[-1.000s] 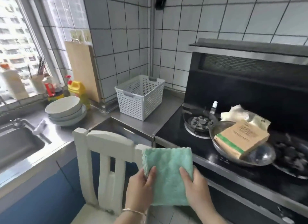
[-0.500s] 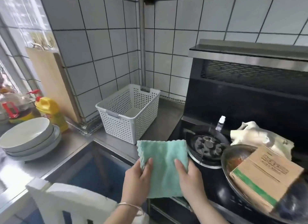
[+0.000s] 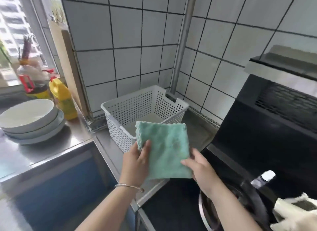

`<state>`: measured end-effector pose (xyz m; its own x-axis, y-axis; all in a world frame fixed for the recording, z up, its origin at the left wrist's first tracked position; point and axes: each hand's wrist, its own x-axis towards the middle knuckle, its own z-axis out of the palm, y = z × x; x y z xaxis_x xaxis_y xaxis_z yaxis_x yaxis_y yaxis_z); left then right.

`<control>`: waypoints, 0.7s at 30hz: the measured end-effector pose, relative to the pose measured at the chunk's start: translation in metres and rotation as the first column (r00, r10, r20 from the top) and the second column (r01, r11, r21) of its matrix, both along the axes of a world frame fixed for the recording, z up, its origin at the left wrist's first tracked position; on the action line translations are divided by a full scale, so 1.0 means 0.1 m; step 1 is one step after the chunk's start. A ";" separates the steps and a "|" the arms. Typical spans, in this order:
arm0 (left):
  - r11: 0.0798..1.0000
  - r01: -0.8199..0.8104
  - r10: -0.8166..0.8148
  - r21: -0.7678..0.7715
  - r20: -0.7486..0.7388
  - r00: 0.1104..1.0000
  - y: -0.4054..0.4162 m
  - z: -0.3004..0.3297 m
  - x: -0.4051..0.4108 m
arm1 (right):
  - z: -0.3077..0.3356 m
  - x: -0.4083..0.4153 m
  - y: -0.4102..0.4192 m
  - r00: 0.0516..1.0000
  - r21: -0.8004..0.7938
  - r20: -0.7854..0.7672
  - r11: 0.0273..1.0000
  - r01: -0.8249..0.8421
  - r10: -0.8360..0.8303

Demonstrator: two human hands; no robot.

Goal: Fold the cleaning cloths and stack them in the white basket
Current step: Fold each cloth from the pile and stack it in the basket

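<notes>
A folded green cleaning cloth (image 3: 164, 148) is held flat in the air between both hands. My left hand (image 3: 136, 163) pinches its left edge with the thumb on top. My right hand (image 3: 199, 169) grips its lower right corner. The cloth's far edge overlaps the near rim of the white perforated basket (image 3: 130, 108), which stands on the steel counter in the tiled corner. What I can see of the basket's floor is bare. A pale cloth (image 3: 295, 212) lies at the bottom right near the stove.
Stacked white bowls (image 3: 30, 120) and a yellow bottle (image 3: 62, 98) sit on the counter at the left. A vertical pipe (image 3: 181, 41) runs down behind the basket. The black stove (image 3: 257, 144) with a pan rim (image 3: 204, 212) fills the right.
Both hands have carried the folded green cloth forward from over the white chair to the basket's near rim. The view has moved closer to the basket; the chair is out of sight.
</notes>
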<state>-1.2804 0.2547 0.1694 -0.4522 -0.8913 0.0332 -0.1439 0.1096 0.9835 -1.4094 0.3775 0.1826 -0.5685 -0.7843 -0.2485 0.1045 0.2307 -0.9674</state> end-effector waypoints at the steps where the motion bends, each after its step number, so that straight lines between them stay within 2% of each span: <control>1: 0.999 -0.037 0.037 -0.012 -0.006 0.999 -0.07 0.00 -0.07 | 0.00 -0.10 -0.09 0.999 0.039 0.015 0.999 -0.036 0.036; 4: 0.993 -0.105 0.103 -0.047 -0.042 0.994 -0.31 0.09 -0.27 | 0.01 -0.39 -0.41 0.992 0.146 -0.059 0.984 -0.098 0.107; 8: 0.983 -0.145 0.140 -0.109 -0.050 0.989 -0.85 0.21 -0.60 | 0.20 -0.80 -1.05 0.976 0.144 -0.208 0.989 -0.032 0.062; 10: 0.973 -0.188 0.188 -0.134 -0.013 0.982 -1.22 0.24 -0.80 | 0.27 -1.01 -1.40 0.952 0.142 -0.303 0.990 0.011 0.033; 11: 0.971 -0.194 0.203 -0.136 0.057 0.977 -1.45 0.21 -0.92 | 0.26 -1.13 -1.59 0.928 0.164 -0.372 0.986 0.037 0.027; 13: 0.982 -0.180 0.189 -0.062 0.199 0.962 -1.85 0.08 -1.13 | 0.20 -1.34 -1.90 0.857 0.224 -0.515 0.969 0.106 0.026; 16: 0.962 -0.138 0.070 0.237 0.273 0.960 -2.32 -0.20 -1.38 | 0.03 -1.61 -2.29 0.732 0.377 -0.666 0.911 0.166 0.142; 19: 0.924 -0.079 -0.084 0.375 0.400 0.913 -2.61 -0.44 -1.54 | -0.18 -1.80 -2.59 0.647 0.539 -0.692 0.825 0.169 0.320; 21: 0.911 -0.023 -0.215 0.411 0.523 0.824 -2.75 -0.57 -1.65 | -0.35 -1.90 -2.78 0.618 0.648 -0.649 0.749 0.142 0.444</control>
